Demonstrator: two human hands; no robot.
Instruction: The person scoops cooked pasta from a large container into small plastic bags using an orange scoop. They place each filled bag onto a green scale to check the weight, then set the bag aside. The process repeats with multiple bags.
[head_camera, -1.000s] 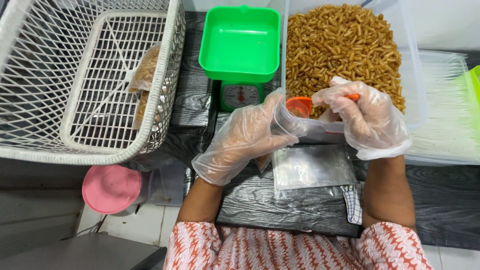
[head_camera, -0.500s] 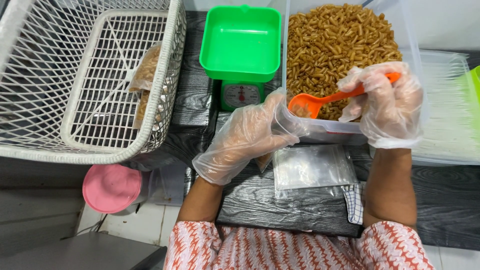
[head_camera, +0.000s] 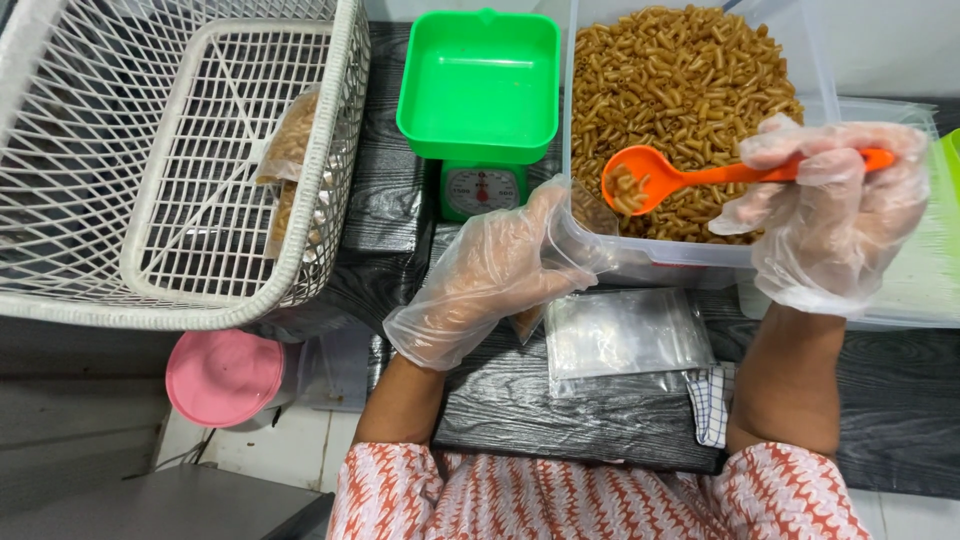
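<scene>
Both my hands wear clear plastic gloves. My right hand (head_camera: 835, 210) grips an orange spoon (head_camera: 690, 175) by its handle; the bowl holds a few pieces of brown macaroni and hovers over a clear tub (head_camera: 820, 60) full of the same pasta. My left hand (head_camera: 490, 275) holds a small clear bag (head_camera: 580, 225) open against the tub's near left corner, with some pasta showing under my palm. A stack of flat empty clear bags (head_camera: 625, 330) lies on the dark tabletop between my arms.
A green kitchen scale with a square pan (head_camera: 480, 85) stands left of the tub. A white wire basket (head_camera: 180, 150) at the left holds filled pasta bags (head_camera: 290, 150). A pink lid (head_camera: 225, 378) sits low on the floor. A checked cloth (head_camera: 712, 400) lies by my right forearm.
My right hand has lifted the orange spoon from the bag's mouth and swung it right, out over the pasta tub. My left hand has kept the bag in place.
</scene>
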